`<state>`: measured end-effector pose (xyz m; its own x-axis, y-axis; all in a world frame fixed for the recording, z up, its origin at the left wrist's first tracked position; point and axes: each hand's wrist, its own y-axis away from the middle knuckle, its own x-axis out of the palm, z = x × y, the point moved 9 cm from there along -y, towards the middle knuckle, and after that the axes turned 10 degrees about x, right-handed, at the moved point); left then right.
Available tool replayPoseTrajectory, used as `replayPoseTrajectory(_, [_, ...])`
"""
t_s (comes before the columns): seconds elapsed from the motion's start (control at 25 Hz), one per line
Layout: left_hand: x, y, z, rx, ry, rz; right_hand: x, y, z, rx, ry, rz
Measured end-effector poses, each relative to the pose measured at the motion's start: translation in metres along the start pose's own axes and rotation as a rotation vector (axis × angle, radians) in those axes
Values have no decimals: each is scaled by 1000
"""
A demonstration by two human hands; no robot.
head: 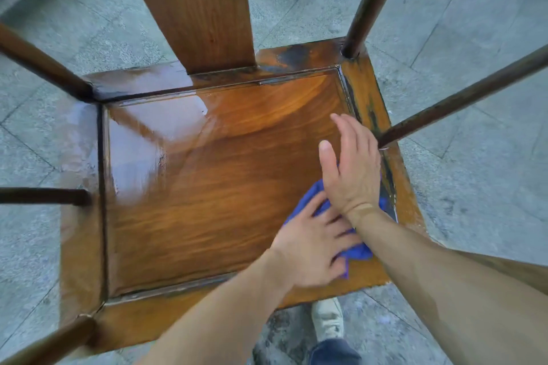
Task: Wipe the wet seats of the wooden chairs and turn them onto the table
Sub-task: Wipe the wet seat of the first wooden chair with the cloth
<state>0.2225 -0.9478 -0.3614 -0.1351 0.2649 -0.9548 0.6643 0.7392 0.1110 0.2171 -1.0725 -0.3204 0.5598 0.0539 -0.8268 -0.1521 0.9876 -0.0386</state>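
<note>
I look straight down on a wooden chair seat (207,187), orange-brown with a raised frame. Water pools shine over its left and far-left part, and dark wet streaks run along the right rim. A blue cloth (360,250) lies bunched on the seat's right side. My left hand (311,249) lies flat on the cloth's near part, fingers spread. My right hand (351,169) presses palm-down on the cloth's far part, its fingers stretched flat toward the right rim, the wrist crossing over my left fingers. Most of the cloth is hidden under both hands.
The chair's broad back splat (192,9) rises at the far edge. Dark round posts and arm rails (462,98) stand at the corners and both sides of the seat. Grey stone paving (474,24) surrounds the chair. My shoe (327,320) is on the ground at the seat's near edge.
</note>
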Motion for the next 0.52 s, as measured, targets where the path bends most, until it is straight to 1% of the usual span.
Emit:
replayPoseTrajectory(0.04, [10,26,-11,2,-29,1,6,0,0,-6,44,54])
replayPoseTrajectory(0.08, [17,56,-9,-42,-61,-15,12,-1,-3,-19,118,111])
replayPoseTrajectory(0.16, [21,125,12,-210,-123,-62,31,0,-6,-117,283,239])
replayPoseTrajectory(0.2, [24,164,25,-334,-121,-59,37,2,-6,-180,345,288])
replayPoseTrajectory(0.24, [26,205,39,-495,-109,-61,42,3,-7,-227,388,322])
replayPoseTrajectory(0.36, [33,315,63,-1072,-44,-108,46,0,-4,-283,412,338])
replayPoseTrajectory(0.4, [35,331,61,-1234,-5,-130,44,-3,-2,-290,414,313])
replayPoseTrajectory(0.44, [37,337,56,-1356,31,-149,42,-4,1,-291,412,295])
replayPoseTrajectory(0.48, [38,330,47,-1415,53,-168,41,-5,4,-285,406,291])
replayPoseTrajectory(0.52, [38,307,35,-1367,62,-173,40,-8,5,-275,405,301])
